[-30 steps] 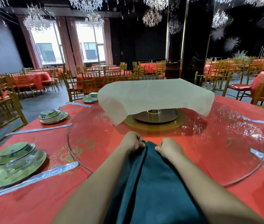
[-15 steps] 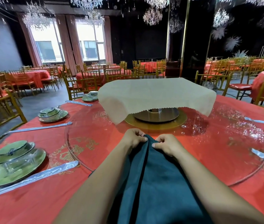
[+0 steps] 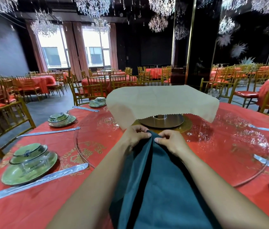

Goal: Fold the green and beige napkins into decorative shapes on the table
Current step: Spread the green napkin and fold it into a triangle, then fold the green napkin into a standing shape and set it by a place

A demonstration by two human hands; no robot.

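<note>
A banquet hall with crystal chandeliers (image 3: pixel 92 7), gold chairs (image 3: pixel 87 91) and red-clothed tables. The nearest round table (image 3: pixel 31 212), in red cloth, carries a glass turntable (image 3: pixel 229 146). Stacked green dishes (image 3: pixel 29 161) sit left of the 2 hands. Just beyond the hands, a beige napkin (image 3: pixel 161 101) drapes flat over a raised stand. The dark green napkin (image 3: pixel 160 187) runs from the person forward, narrowing to a tip, with 1 dark crease along it. The left hand (image 3: pixel 135 136) and right hand (image 3: pixel 170 141) each pinch that tip, thumbs almost meeting.
</note>
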